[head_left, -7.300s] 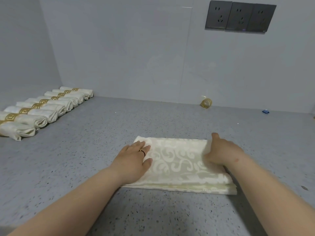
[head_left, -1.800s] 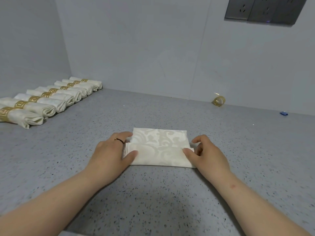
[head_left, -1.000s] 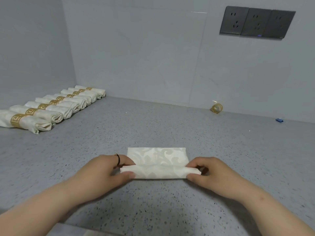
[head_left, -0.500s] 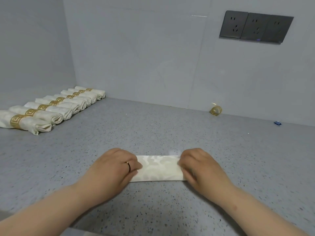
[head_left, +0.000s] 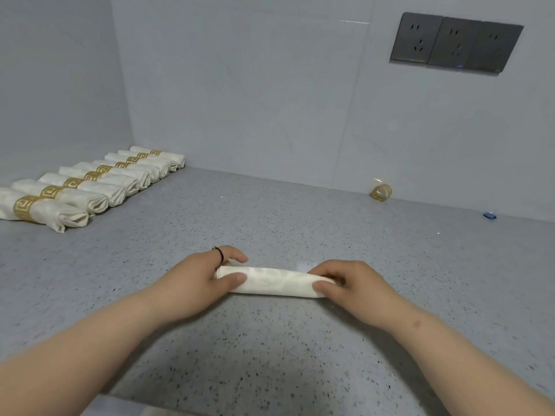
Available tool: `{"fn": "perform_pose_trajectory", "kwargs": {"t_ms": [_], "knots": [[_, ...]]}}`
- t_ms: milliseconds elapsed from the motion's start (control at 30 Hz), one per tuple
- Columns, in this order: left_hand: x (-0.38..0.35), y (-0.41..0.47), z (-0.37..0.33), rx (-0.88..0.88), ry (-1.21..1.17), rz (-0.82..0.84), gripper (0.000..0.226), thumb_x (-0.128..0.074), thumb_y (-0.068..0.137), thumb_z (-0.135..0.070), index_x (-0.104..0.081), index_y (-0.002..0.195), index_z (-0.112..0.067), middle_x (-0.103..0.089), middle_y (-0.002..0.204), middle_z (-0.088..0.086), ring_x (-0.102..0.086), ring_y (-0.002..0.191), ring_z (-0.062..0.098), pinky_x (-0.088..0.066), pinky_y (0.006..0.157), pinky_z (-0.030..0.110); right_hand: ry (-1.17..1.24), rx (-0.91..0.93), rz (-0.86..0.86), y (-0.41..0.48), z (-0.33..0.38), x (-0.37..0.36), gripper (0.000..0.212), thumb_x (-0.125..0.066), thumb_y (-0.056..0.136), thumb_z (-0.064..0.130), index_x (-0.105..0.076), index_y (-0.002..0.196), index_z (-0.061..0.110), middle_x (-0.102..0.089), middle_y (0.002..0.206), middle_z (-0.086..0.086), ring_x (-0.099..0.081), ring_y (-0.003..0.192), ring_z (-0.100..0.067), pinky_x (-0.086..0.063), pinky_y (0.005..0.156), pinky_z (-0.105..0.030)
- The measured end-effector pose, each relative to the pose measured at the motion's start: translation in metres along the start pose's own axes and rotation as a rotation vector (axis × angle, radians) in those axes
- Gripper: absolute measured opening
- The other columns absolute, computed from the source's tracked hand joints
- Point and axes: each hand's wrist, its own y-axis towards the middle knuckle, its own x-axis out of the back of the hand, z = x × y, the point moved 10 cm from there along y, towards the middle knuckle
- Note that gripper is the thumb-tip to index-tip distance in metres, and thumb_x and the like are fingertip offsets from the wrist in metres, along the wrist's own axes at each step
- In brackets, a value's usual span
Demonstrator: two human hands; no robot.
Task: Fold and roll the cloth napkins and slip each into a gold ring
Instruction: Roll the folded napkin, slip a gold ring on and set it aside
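Napkin (head_left: 277, 281) rolled tight, left hand (head_left: 200, 280) and right hand (head_left: 348, 283) each pinching an end; next, fetch gold ring (head_left: 380, 192) well beyond it.

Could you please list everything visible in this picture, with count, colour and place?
rolled napkin: one, cream, centre of the counter, held at both ends
ringed napkins: about eight, cream with gold bands, a row at far left
gold ring: one, loose, by the back wall
blue item: one, small, far right
counter: grey speckled
sockets: three, dark grey, on the wall
left hand: grips the roll's left end
right hand: grips its right end
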Motion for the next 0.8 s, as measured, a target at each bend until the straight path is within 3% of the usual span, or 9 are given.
{"fn": "perform_pose_trajectory", "kwargs": {"t_ms": [67, 167, 233, 333, 467, 567, 667, 800], "knots": [[-0.001, 0.01, 0.003, 0.026, 0.053, 0.031, 0.017, -0.045, 0.094, -0.032, -0.045, 0.107, -0.042, -0.056, 0.111, -0.009, -0.051, 0.089, 0.004, -0.034, 0.067, 0.011, 0.117, -0.067, 0.03, 0.009, -0.008, -0.003, 0.017, -0.053, 0.091, 0.017, -0.063, 0.103, 0.024, -0.056, 0.082, 0.02, -0.05, 0.076, 0.003, -0.036, 0.067, -0.007], [0.004, 0.022, -0.014, -0.023, 0.346, -0.041, 0.037, -0.038, 0.096, -0.032, -0.039, 0.133, -0.032, -0.051, 0.132, -0.007, -0.047, 0.117, 0.014, -0.031, 0.093, 0.021, 0.252, -0.126, 0.035, 0.02, -0.013, -0.005, 0.015, -0.052, 0.092, 0.016, -0.053, 0.084, 0.029, -0.052, 0.069, 0.01, -0.046, 0.064, -0.005, -0.034, 0.059, -0.014], [-0.004, 0.024, -0.043, -0.185, 0.452, -0.083, 0.042, -0.04, 0.095, -0.033, -0.038, 0.137, -0.033, -0.042, 0.138, -0.014, -0.037, 0.126, 0.011, -0.019, 0.105, 0.022, 0.295, -0.163, 0.05, 0.026, -0.017, -0.008, 0.02, -0.051, 0.092, 0.015, -0.05, 0.077, 0.028, -0.052, 0.068, 0.006, -0.045, 0.062, -0.007, -0.035, 0.058, -0.016], [-0.032, 0.028, -0.068, -0.348, 0.375, -0.008, 0.039, -0.046, 0.092, -0.039, -0.051, 0.129, -0.03, -0.048, 0.133, -0.016, -0.041, 0.123, 0.008, -0.02, 0.097, 0.015, 0.362, -0.226, 0.07, 0.032, -0.022, -0.016, 0.021, -0.051, 0.093, 0.016, -0.052, 0.073, 0.024, -0.053, 0.076, 0.001, -0.046, 0.066, -0.008, -0.036, 0.059, -0.016], [-0.047, 0.04, -0.054, -0.303, 0.274, -0.01, 0.038, -0.052, 0.089, -0.042, -0.055, 0.125, -0.03, -0.053, 0.129, -0.017, -0.046, 0.118, 0.003, -0.02, 0.093, 0.009, 0.221, -0.221, -0.01, 0.037, -0.024, -0.017, 0.014, -0.048, 0.093, 0.019, -0.056, 0.082, 0.021, -0.053, 0.086, 0.008, -0.049, 0.081, -0.008, -0.039, 0.069, -0.02], [-0.05, 0.042, -0.049, -0.298, 0.232, -0.014, 0.04, -0.051, 0.088, -0.048, -0.057, 0.123, -0.03, -0.052, 0.13, -0.018, -0.043, 0.121, 0.0, -0.016, 0.094, 0.008, -0.037, -0.079, -0.131, 0.036, -0.018, -0.007, 0.019, -0.051, 0.091, 0.025, -0.058, 0.105, 0.016, -0.042, 0.101, 0.009, -0.037, 0.097, -0.006, -0.028, 0.078, -0.017], [-0.052, 0.043, -0.048, -0.284, 0.215, -0.005, 0.056, -0.035, 0.074, -0.057, -0.06, 0.119, -0.033, -0.053, 0.127, -0.02, -0.043, 0.118, -0.001, -0.017, 0.091, 0.007, -0.157, 0.204, -0.211, 0.024, 0.008, 0.005, 0.039, -0.053, 0.072, 0.047, -0.064, 0.09, 0.013, -0.049, 0.096, 0.008, -0.037, 0.095, -0.005, -0.027, 0.081, -0.013], [-0.051, 0.046, -0.042, -0.248, 0.188, -0.003, 0.069, -0.026, 0.065, -0.066, -0.063, 0.114, -0.036, -0.055, 0.122, -0.022, -0.046, 0.112, -0.001, -0.018, 0.083, 0.0, -0.45, 0.437, -0.149, 0.007, 0.022, -0.007, 0.027, -0.049, 0.067, 0.043, -0.063, 0.075, 0.021, -0.062, 0.078, 0.008, -0.05, 0.08, -0.006, -0.04, 0.07, -0.016]]}}
